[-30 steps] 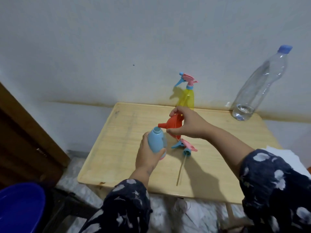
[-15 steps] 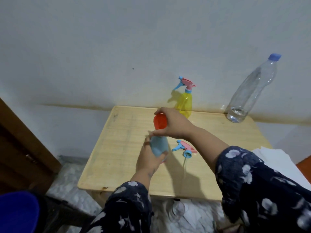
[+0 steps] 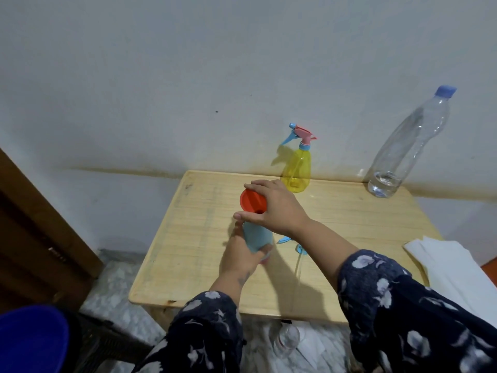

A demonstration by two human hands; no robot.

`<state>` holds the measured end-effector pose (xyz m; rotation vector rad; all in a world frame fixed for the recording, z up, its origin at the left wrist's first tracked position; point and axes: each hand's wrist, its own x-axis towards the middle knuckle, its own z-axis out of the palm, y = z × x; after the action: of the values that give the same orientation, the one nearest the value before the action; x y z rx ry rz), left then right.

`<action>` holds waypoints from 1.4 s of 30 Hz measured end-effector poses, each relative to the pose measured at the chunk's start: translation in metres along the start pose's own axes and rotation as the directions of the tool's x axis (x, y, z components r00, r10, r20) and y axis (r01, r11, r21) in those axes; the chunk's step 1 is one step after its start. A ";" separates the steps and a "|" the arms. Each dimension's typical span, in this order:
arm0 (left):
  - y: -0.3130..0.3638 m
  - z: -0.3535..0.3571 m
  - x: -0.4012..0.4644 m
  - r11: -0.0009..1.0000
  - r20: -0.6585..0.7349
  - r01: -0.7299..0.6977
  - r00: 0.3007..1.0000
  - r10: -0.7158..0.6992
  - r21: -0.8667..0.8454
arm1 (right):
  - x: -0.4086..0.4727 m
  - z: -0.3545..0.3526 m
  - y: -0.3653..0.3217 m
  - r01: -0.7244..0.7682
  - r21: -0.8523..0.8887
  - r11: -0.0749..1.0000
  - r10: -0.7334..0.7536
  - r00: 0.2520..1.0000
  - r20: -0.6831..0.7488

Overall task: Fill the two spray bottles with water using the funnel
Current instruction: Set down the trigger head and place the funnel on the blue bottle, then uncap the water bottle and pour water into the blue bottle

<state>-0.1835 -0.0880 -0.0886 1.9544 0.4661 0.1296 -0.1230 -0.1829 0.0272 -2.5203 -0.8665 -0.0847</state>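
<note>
Holding the blue spray bottle [image 3: 256, 236] upright above the wooden counter [image 3: 349, 224], the left hand [image 3: 239, 258] wraps its grip around the bottle's lower body. The right hand [image 3: 277, 208] pinches the orange funnel [image 3: 252, 200] by its rim, seating it in the bottle's open neck (wide mouth tilted toward the camera). Just right of the blue bottle, its detached spray head [image 3: 294, 244] lies on the counter. A yellow spray bottle [image 3: 297, 169], cap still on, stands by the wall, and a nearly empty clear water bottle [image 3: 403, 154] stands at the far right corner.
</note>
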 end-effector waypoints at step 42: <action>0.264 0.173 0.104 0.825 0.497 -0.492 0.809 0.315 0.277 | -0.062 -0.206 0.278 -0.620 0.077 0.781 0.624 0.781 -0.030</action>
<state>0.0328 -0.2895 0.0628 2.3777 -0.2654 -0.1371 0.0121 -0.5031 0.0826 -2.5937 0.0281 0.0909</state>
